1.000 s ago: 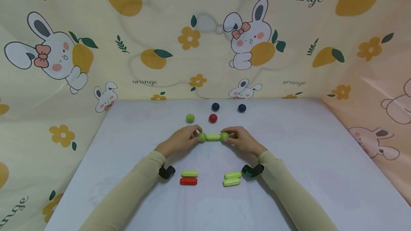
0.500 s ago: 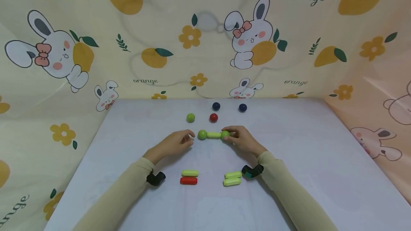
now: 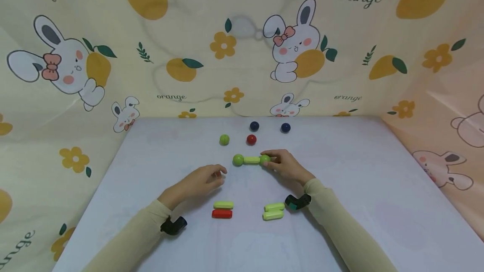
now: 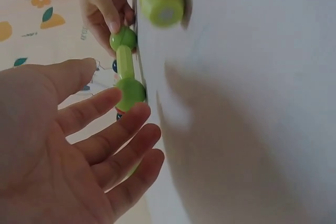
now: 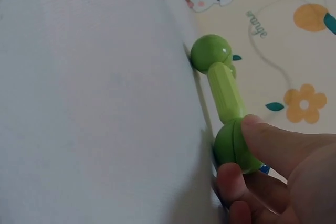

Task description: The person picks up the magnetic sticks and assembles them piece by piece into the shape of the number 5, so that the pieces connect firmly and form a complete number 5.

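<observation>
A light green rod [image 3: 251, 160] joins two green balls, forming a dumbbell shape that lies on the table. My right hand [image 3: 288, 166] pinches the right-hand ball [image 5: 231, 142] between thumb and fingers. The left-hand ball [image 3: 238, 160] is free of any hand. My left hand [image 3: 198, 183] holds nothing; its fingers are spread and relaxed, a short way to the left of and nearer than the dumbbell. Closer to me lie a light green rod [image 3: 224, 205] and a red rod [image 3: 222, 213] side by side. A pair of light green rods [image 3: 273, 211] lies to their right.
Behind the dumbbell sit a loose green ball [image 3: 224, 139] and a red ball [image 3: 251, 139]. Two dark blue balls, one at the middle [image 3: 254, 126] and one farther right [image 3: 285, 127], are near the table's back edge. A printed cloth [image 3: 242, 74] hangs behind the white table [image 3: 340, 171].
My left hand has let go of the left-hand green ball and moved back toward me and to the left. The right hand has kept its hold on the other ball.
</observation>
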### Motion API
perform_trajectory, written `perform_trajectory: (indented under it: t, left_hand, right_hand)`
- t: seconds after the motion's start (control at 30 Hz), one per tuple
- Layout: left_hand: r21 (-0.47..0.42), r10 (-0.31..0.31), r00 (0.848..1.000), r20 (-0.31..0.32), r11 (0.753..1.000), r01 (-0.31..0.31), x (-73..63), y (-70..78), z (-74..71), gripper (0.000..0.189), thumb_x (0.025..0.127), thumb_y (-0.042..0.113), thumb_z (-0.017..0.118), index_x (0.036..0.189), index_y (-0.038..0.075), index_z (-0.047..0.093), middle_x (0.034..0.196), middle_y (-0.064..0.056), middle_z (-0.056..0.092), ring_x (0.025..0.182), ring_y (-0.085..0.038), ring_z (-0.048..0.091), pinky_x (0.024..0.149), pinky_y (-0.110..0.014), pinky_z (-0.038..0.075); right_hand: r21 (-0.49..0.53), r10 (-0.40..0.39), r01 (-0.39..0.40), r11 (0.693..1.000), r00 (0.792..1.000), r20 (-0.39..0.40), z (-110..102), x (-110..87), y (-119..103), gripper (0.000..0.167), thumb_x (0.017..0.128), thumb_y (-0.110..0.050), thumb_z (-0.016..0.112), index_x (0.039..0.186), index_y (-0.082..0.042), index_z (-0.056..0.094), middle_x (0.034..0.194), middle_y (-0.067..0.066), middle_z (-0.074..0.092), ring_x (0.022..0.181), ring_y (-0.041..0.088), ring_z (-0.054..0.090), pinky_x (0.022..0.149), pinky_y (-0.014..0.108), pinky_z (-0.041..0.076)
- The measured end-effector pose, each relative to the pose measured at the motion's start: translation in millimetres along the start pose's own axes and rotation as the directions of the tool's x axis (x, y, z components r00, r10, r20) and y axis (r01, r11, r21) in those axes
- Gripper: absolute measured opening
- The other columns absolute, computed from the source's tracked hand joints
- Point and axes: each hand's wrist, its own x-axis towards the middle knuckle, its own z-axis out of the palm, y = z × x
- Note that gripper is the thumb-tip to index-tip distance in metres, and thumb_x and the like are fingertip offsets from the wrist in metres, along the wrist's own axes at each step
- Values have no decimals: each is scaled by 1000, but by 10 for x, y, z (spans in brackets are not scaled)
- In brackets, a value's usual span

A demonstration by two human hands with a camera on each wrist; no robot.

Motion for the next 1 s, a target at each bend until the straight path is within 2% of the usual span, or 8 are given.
perform_trajectory:
  t: [0.1,0.23,0.33,0.53,0.77,1.0]
  left_hand:
    - [3,27,1000,13,1000,-27,-104,23,53,32,102,22,60,131,11,60,114,-1,67,105,-15,60,98,-42,53]
    - [5,46,999,29,999,-46,-198,52,102,33,101,23,61,132,10,60,114,-1,67,105,-15,60,96,-42,54]
    - [17,49,998,46,999,-50,-235,75,128,33,101,23,61,132,12,60,112,0,67,102,-14,60,93,-39,54]
    - [28,49,995,82,998,-51,-314,106,167,31,100,22,62,130,12,61,112,0,64,94,-12,55,84,-30,51]
    - [-6,53,994,99,999,-53,-366,91,197,35,97,26,68,129,13,61,114,-1,64,90,-12,52,78,-25,48]
    - [-10,104,991,79,995,-104,-360,41,224,33,94,20,72,124,12,64,106,1,65,88,-9,53,77,-23,48]
  right_hand:
    - [5,-7,7,1000,1000,27,-16,-7,12,42,99,-17,65,140,-8,60,138,15,63,92,18,61,73,27,52]
    - [10,-14,13,1000,998,57,-31,-12,48,43,100,-15,64,142,-8,58,141,15,61,98,21,63,77,27,53]
    - [7,-26,26,1000,997,67,-41,-14,74,43,100,-13,63,142,-7,57,142,15,60,102,22,64,80,27,53]
    - [7,-52,52,999,996,77,-34,-7,95,44,100,-11,62,143,-4,55,143,18,59,101,22,63,81,26,52]
    - [6,-56,56,998,996,72,-31,-11,72,44,100,-11,61,143,-4,55,144,19,58,106,24,64,85,30,54]
    - [3,-58,58,998,996,72,-54,-15,41,44,100,-11,61,143,-4,54,144,19,58,109,26,64,85,30,54]
